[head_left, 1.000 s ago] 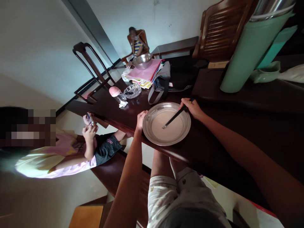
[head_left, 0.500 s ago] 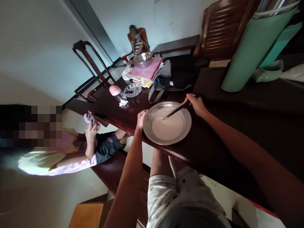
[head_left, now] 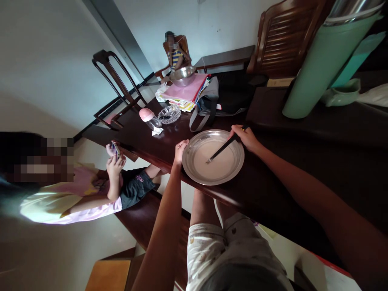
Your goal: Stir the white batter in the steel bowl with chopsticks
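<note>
A wide metal bowl [head_left: 239,163] stands at the edge of the dark wooden table [head_left: 266,194]. Inside it lies a pale beige liquid [head_left: 209,169] with a smooth surface. My left hand [head_left: 181,151] grips the bowl's left rim. Closed around the upper end of dark chopsticks [head_left: 226,144] is my right hand [head_left: 246,136], just beyond the bowl's far right rim. The chopsticks slant down to the left, and their silvery tips dip into the liquid near the middle.
Beyond the bowl are a pink-capped bottle [head_left: 147,115], a glass ashtray [head_left: 169,115], a black and grey bag [head_left: 230,97], and a second metal bowl [head_left: 182,76] on folders. A green flask [head_left: 329,68] stands right. A person [head_left: 115,165] with a phone sits left; another [head_left: 176,56] sits far back.
My right hand has shifted slightly left and nearer, and the chopsticks stand a little steeper, with their tips lower in the bowl. My left hand and the bowl stay put.
</note>
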`<state>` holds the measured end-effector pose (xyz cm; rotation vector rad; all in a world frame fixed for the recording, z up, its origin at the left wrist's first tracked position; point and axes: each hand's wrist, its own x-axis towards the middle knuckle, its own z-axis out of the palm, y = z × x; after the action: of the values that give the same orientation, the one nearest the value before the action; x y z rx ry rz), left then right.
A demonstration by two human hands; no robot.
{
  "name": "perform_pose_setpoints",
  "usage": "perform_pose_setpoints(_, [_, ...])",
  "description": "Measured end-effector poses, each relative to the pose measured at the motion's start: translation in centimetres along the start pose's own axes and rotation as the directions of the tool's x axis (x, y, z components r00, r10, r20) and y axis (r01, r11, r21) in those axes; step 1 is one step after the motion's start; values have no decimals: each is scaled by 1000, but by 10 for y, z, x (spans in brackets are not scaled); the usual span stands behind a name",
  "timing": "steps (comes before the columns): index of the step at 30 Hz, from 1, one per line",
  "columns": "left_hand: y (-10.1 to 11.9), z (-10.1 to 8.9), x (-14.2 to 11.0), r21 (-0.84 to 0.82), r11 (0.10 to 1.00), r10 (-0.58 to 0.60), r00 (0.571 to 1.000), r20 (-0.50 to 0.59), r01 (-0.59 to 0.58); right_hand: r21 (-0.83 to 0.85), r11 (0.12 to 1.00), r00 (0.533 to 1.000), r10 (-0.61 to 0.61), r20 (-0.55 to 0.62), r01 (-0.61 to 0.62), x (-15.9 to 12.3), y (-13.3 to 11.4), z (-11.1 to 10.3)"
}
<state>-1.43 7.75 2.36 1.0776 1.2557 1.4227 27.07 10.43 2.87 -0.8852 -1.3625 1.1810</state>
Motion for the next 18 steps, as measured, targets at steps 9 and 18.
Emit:
perform_pose_setpoints(9, [4, 3, -1, 11, 1000, 4, 1000, -7, -4, -11, 1000, 1000, -9, -6, 9, 0, 0, 0])
perform_pose_setpoints(18, [3, 3, -1, 26, 1000, 15, 1000, -3, -15, 4, 1000, 1000, -3, -19, 3, 1, 1, -2])
